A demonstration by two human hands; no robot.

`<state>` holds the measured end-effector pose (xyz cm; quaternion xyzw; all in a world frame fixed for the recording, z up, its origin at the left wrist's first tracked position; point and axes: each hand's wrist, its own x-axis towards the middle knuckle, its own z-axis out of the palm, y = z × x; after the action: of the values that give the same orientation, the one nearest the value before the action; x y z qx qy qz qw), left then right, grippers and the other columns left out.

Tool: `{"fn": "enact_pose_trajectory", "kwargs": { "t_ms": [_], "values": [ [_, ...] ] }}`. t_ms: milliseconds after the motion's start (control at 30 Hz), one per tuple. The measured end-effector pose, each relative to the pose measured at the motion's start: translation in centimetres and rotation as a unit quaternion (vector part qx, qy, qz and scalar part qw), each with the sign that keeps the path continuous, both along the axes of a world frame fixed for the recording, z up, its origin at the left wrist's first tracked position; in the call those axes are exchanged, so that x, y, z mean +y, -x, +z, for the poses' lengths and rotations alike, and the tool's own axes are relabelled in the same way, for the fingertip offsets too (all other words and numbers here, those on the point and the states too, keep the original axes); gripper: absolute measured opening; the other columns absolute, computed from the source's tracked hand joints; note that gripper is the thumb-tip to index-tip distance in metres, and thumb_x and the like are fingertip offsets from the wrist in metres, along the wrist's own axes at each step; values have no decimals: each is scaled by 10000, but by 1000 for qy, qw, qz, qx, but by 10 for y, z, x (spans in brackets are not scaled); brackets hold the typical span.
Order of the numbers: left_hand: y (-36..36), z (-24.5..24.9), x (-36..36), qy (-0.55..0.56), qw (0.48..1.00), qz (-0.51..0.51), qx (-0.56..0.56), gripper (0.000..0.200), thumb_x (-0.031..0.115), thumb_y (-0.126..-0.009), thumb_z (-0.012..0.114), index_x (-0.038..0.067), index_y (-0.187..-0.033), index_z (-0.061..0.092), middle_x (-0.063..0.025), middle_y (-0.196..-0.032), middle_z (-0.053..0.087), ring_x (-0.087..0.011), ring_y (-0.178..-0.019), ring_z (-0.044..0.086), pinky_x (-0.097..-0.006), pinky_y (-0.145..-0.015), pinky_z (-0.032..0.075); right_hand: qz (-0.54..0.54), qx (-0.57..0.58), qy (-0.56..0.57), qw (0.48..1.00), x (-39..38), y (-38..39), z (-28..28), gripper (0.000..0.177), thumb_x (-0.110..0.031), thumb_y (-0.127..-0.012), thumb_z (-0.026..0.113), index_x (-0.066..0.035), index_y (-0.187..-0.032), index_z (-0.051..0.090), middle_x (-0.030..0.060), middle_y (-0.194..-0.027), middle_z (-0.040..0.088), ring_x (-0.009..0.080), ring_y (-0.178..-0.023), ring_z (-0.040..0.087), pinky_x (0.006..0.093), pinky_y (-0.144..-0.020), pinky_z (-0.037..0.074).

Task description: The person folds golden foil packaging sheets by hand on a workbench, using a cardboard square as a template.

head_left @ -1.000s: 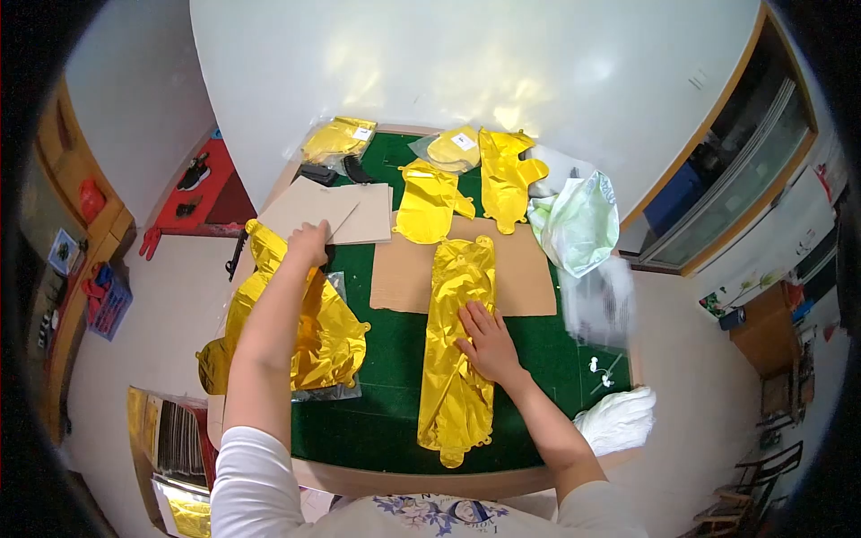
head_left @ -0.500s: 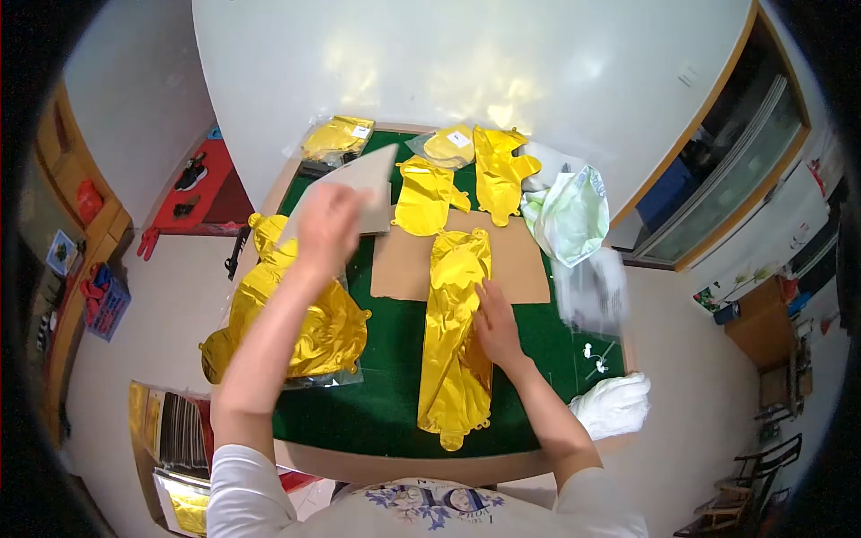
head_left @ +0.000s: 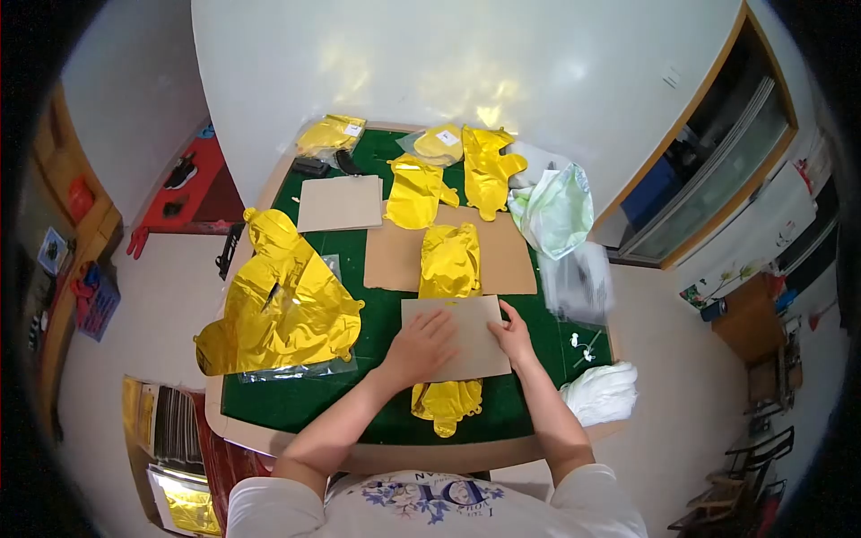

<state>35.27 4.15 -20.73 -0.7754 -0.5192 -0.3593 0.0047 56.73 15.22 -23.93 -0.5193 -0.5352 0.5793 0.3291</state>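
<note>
- Long gold foil balloon (head_left: 448,262) lies flat, lengthwise, on the green felt tabletop (head_left: 381,309); its far half rests on a large brown cardboard sheet (head_left: 392,260).
- Small grey-brown rectangular cardboard sheet (head_left: 466,345) lies across the balloon's middle and hides it. The balloon's gold near end shows below the sheet and its far half shows above.
- Left hand (head_left: 423,343): palm down, fingers spread, pressed flat on the left half of the small sheet over the balloon. It grasps nothing.
- Right hand (head_left: 516,334): at the small sheet's right edge, just right of the balloon, fingertips touching the edge. Whether it pinches the edge or only rests against it cannot be told.
- Left of the balloon: a heap of crumpled gold foil balloons (head_left: 282,300), well apart.
- Far-left of the balloon: a second grey-brown cardboard sheet (head_left: 341,203), lying flat.
- Far-right of the balloon: a pale green plastic bag (head_left: 552,211).
- Near-right of the balloon: a white crumpled cloth (head_left: 601,392) at the table's edge.
</note>
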Motion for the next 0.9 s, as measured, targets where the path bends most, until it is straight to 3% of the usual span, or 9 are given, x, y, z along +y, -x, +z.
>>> {"fn": "enact_pose_trajectory", "kwargs": {
  "t_ms": [100, 200, 300, 500, 600, 700, 733, 800, 900],
  "values": [
    [9, -26, -1, 44, 997, 6, 69, 445, 343, -867, 606, 109, -1243, 561, -134, -1354, 486, -294, -1300, 411, -488, -1067, 322, -15, -23, -74, 997, -5, 2, -11, 634, -10, -863, 591, -37, -1428, 306, 104, -916, 693, 160, -777, 660, 288, -686, 526],
    [16, -42, -1, 75, 993, 10, 88, 456, 354, -876, 590, 128, -1269, 547, -134, -1369, 474, -299, -1317, 393, -500, -1079, 303, -18, -136, -118, 983, -11, 5, -4, 631, -11, -853, 597, -51, -1423, 330, 154, -1078, 654, 235, -931, 646, 354, -800, 513],
    [16, -43, -2, 108, 990, 12, 89, 476, 357, -891, 570, 134, -1309, 521, -136, -1407, 436, -304, -1342, 360, -506, -1102, 260, -8, -350, -402, 846, -23, 10, 18, 615, -57, -836, 618, -71, -1404, 384, 191, -1277, 533, 323, -1143, 536, 430, -949, 433],
    [14, -42, -2, 97, 991, 25, 89, 473, 352, -891, 566, 135, -1309, 518, -138, -1403, 442, -309, -1339, 365, -499, -1099, 271, 62, -450, -483, 749, -29, 12, -9, 509, -157, -846, 614, -72, -1331, 483, 185, -1307, 471, 353, -1214, 440, 470, -1026, 347],
    [15, -40, -2, 101, 990, 28, 92, 466, 352, -891, 563, 132, -1300, 524, -140, -1398, 448, -310, -1336, 368, -492, -1098, 275, 28, -340, -465, 817, -44, 12, 10, 357, -133, -860, 607, -54, -1205, 565, 176, -1171, 560, 326, -1078, 548, 439, -936, 436],
    [15, -39, -3, 110, 990, 25, 89, 468, 352, -894, 557, 131, -1305, 519, -143, -1405, 441, -310, -1341, 361, -488, -1105, 263, 0, -252, -237, 938, -68, 0, 31, 194, -106, -867, 601, -27, -1044, 605, 146, -924, 642, 294, -830, 634, 381, -750, 516],
    [14, -40, -2, 109, 990, 24, 86, 468, 352, -895, 556, 131, -1306, 518, -144, -1407, 439, -310, -1343, 359, -486, -1107, 259, -1, -267, -272, 924, -69, -15, 18, 127, -110, -888, 595, -11, -967, 598, 89, -700, 635, 217, -579, 618, 301, -542, 503],
    [15, -39, -2, 129, 988, 20, 83, 472, 340, -909, 549, 140, -1333, 490, -138, -1427, 413, -318, -1354, 338, -494, -1114, 243, -3, -167, -19, 986, -84, -32, 18, 124, -112, -916, 586, -14, -991, 603, 66, -667, 627, 111, -540, 594, 239, -487, 476],
    [15, -37, -2, 125, 989, 18, 77, 470, 331, -903, 559, 139, -1327, 494, -138, -1420, 418, -312, -1351, 341, -493, -1111, 248, 25, -123, 74, 989, -106, -40, 18, 155, -146, -931, 579, -3, -985, 604, 69, -663, 632, 111, -483, 581, 220, -441, 460]
  ]
}}
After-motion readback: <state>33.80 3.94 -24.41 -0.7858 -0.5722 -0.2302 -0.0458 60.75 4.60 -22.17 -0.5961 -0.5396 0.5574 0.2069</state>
